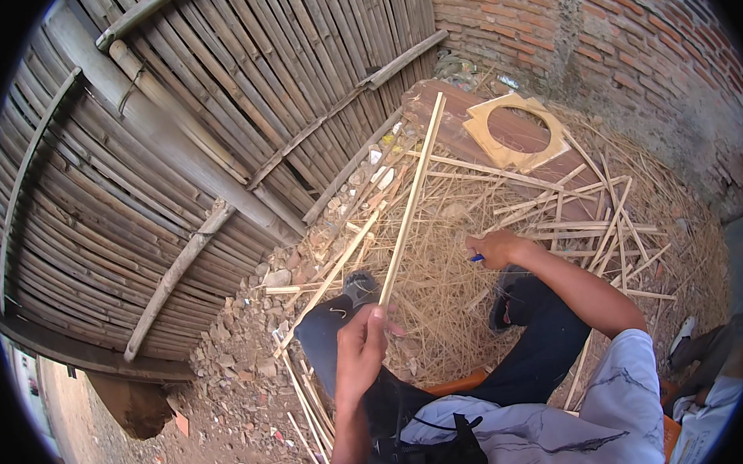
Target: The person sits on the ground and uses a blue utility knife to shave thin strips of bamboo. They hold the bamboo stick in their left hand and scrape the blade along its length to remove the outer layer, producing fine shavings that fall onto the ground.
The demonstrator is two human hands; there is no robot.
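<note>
A long, pale bamboo strip [412,203] slants up and away from me. Its near end is pinched between the thumb and fingers of my left hand [361,348], above my left knee. Over my right knee, my right hand [498,249] is curled closed around a small blue-handled tool [476,258]. Most of that tool is hidden by the fingers, so its kind does not show. The right hand is apart from the strip. Thin shavings [443,312] cover the ground between my feet.
Loose bamboo strips [486,170] lie ahead, to the right and beside my left leg. A wooden board with a round hole [490,147] rests on a brown panel [432,103]. A bamboo fence [238,96] stands left, a brick wall [515,6] behind. Another person [715,365] is at far right.
</note>
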